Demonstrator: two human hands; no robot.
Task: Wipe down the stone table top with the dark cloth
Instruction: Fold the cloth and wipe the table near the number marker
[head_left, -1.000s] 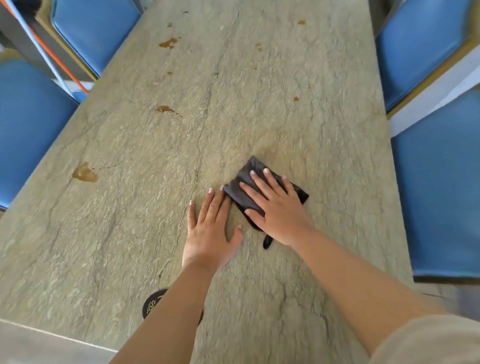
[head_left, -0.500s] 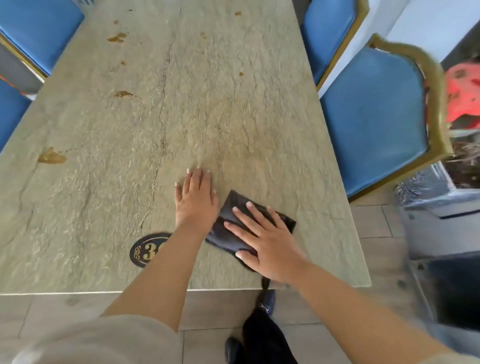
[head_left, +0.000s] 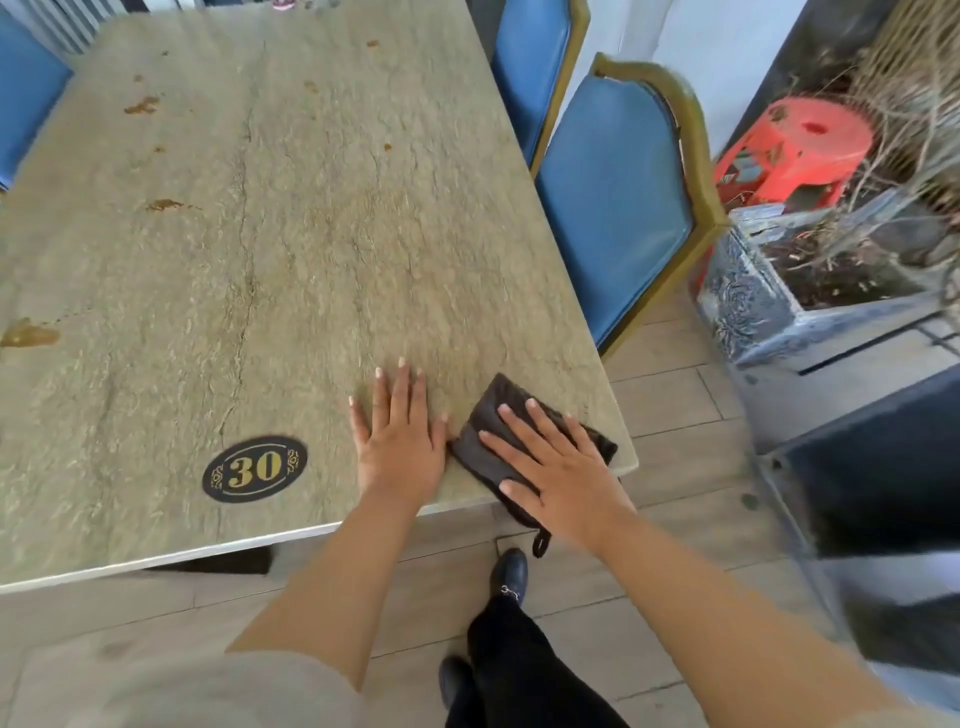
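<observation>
Two hands lay flat on the stone table (head_left: 291, 249). The right hand (head_left: 558, 467) pressed the dark cloth (head_left: 488, 415) down with straight fingers, at the near right corner, with part of it hanging over the edge. The left hand (head_left: 400, 441) rested open beside it, thumb just by the cloth, near a black number sign (head_left: 254, 468). Brown stains (head_left: 28, 333) dotted the far left side

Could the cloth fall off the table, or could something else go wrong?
Yes, maybe. The dark cloth lies at the table's near right corner, and part of it already hangs over the edge under the right hand, so one more pull might drag it to the floor. Also, the brown stains sit far off on the other side, beyond the left hand, so they could get missed.
</observation>
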